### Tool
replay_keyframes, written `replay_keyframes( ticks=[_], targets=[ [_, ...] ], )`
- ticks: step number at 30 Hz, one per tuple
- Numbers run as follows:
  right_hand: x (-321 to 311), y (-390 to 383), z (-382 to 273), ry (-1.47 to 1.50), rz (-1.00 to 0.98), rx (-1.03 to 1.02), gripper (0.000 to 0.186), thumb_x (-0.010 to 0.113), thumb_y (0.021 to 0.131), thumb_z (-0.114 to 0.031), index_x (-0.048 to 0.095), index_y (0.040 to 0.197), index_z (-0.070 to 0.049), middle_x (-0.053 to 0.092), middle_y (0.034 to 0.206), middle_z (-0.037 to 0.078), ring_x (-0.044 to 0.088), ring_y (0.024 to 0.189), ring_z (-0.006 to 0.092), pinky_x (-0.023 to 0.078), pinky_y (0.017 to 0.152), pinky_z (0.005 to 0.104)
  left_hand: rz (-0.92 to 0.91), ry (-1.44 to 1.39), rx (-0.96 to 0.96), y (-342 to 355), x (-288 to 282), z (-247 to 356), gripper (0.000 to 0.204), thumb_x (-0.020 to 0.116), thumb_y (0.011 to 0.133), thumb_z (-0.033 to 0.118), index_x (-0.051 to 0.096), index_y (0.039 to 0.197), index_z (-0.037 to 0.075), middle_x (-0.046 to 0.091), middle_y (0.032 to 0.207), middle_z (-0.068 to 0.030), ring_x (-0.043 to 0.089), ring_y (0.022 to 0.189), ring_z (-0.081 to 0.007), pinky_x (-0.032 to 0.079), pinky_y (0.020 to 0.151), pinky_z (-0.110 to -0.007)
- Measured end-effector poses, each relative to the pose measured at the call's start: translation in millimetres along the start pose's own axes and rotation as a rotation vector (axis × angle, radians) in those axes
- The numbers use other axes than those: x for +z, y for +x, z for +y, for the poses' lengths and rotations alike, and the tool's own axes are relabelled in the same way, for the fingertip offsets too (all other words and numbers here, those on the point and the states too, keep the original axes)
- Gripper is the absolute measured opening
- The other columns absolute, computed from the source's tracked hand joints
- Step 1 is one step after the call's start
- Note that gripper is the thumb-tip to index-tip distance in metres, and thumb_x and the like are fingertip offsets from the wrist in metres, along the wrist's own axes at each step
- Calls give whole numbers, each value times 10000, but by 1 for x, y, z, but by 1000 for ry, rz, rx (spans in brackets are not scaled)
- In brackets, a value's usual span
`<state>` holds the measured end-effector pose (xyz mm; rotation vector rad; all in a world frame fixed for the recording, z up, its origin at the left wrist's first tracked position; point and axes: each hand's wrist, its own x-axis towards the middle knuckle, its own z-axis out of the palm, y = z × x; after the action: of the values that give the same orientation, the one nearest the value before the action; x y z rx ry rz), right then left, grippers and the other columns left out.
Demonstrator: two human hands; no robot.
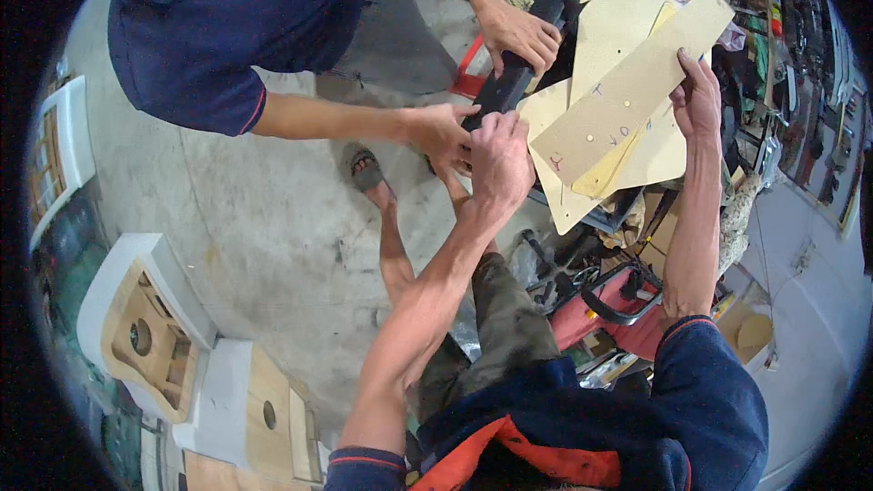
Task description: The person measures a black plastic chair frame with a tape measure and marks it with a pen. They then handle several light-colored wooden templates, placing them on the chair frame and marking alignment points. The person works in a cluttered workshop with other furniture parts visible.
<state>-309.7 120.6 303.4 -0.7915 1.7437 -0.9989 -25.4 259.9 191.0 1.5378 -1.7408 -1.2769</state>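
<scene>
My right hand (698, 100) is closed on the edge of a long tan board strip (627, 91), thumb on top. The strip has small holes and hand-drawn marks and lies slanted across several larger tan sheets (614, 23), which look like flat cut patterns. My left hand (498, 164) is closed in a fist at the near end of a long black piece (505, 86), left of the sheets. What its fingers grip is hidden. A co-worker's two hands hold the same black piece, one hand (520, 32) on top and the other hand (441, 135) beside my left fist.
The co-worker (245, 18) stands at the upper left, with a sandaled foot (368, 171) on the concrete floor (264, 209). White-and-wood frames (150, 327) stand at lower left. A red-and-black item (627, 300) and clutter lie below the sheets. Crowded racks (809, 55) line the right.
</scene>
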Motion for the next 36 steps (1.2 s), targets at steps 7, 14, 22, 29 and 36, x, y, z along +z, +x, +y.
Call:
replay_keyframes(
  ticks=[7,14,22,29,36],
  targets=[
    [63,48,6,-300,-112,-128,211,677,977,-209,610,1064,-28,528,774,-42,416,585,19,309,499,189,237,-723,-378,-17,-28,-44,181,556,956,-50,610,1129,-53,707,984,-155,743,754,-225,569,642,-312],
    [126,92,8,-450,-220,-268,105,657,907,-144,616,857,-61,500,649,-34,419,505,63,289,452,241,348,-536,-486,-35,-36,-73,212,652,952,33,683,1151,-30,724,1041,-117,722,844,-173,574,734,-297],
    [182,115,47,-564,-255,-175,148,646,934,-145,587,824,-66,502,621,-22,430,457,80,301,421,248,320,-876,-586,-10,12,-127,356,724,929,170,687,1249,18,723,1197,-109,681,1073,-194,524,922,-303],
    [197,113,68,-660,-290,-130,123,658,939,-161,630,896,-50,520,655,-15,431,484,91,312,441,269,344,-1341,-702,20,46,-140,360,691,919,99,663,1256,-24,720,1147,-89,666,1020,-142,491,950,-261],
    [204,97,57,-882,-404,-245,127,662,940,-125,643,898,-7,545,674,-3,447,509,90,331,459,274,415,-1480,-737,32,50,-148,320,714,888,51,665,1187,-52,720,1098,-123,684,967,-154,527,883,-268]
  ],
)
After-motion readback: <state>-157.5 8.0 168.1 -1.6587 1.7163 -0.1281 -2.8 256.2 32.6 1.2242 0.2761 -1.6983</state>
